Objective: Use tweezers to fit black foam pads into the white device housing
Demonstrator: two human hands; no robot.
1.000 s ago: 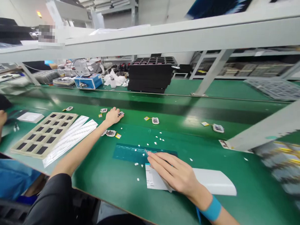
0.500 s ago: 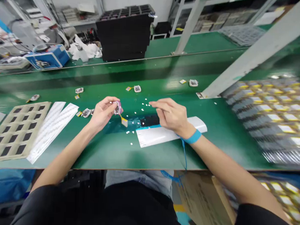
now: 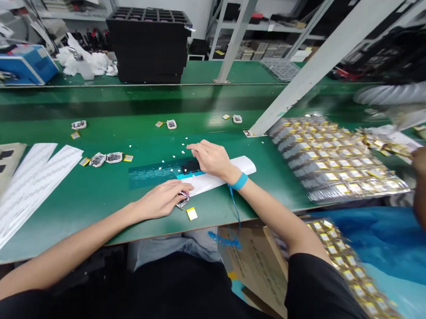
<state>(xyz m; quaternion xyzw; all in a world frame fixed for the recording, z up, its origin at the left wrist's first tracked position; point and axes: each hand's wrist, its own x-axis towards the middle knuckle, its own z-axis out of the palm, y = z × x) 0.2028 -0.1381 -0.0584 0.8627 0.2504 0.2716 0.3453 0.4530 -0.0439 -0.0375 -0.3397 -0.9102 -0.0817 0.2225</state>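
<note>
My left hand (image 3: 165,197) lies low over the bench, its fingers closed over a small electronic device (image 3: 183,201) and partly hiding it. A yellow-edged battery (image 3: 192,213) hangs from the device's lead and lies beside it, nearer me. The fingertips reach the edge of a white sheet (image 3: 208,182) with a blue border. Above that sheet, my right hand (image 3: 213,160) has thumb and fingers pinched together; whatever is between them is too small to make out. Black strips (image 3: 190,166) show under its wrist side. Small white bits (image 3: 174,157) are scattered close by.
Other devices with batteries (image 3: 98,160) lie on the green bench. White label strips (image 3: 31,184) and a beige tray (image 3: 1,169) are at left. Clear trays of batteries (image 3: 326,155) stack at right, behind a slanted post (image 3: 301,83). Another person's hand (image 3: 425,183) shows at the right edge.
My left hand has brought the device down and towards me, beside the white sheet. My right hand stays pinched over the sheet. The view has swung right.
</note>
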